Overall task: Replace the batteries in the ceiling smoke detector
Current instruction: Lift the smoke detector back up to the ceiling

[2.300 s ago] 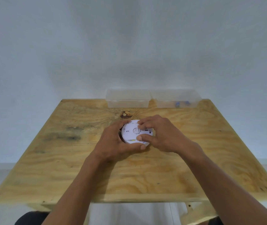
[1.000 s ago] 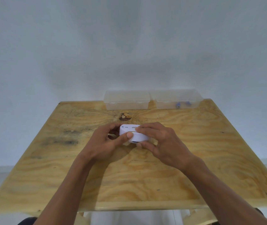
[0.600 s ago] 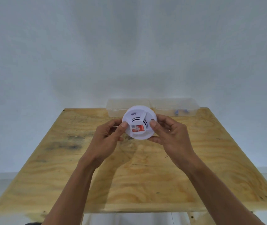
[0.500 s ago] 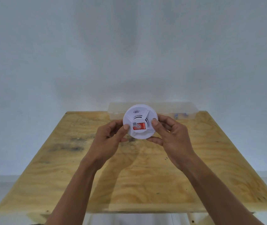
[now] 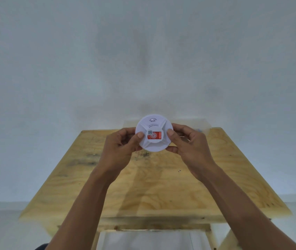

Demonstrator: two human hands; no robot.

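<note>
A round white smoke detector [image 5: 153, 127] with a red sticker on its face is held up in the air above the far half of the wooden table [image 5: 154, 186], face toward me. My left hand [image 5: 120, 150] grips its left edge, thumb on the front. My right hand [image 5: 188, 143] grips its right edge, thumb on the front too. The back of the detector is hidden.
Clear plastic boxes [image 5: 197, 124] stand at the table's far edge, mostly hidden behind the detector and my hands; something small and blue shows inside the right one. A plain white wall rises behind the table.
Both hands turned the detector over from lying back-up on the table and lifted it off the surface. It now faces me, higher and farther out than a second ago.
</note>
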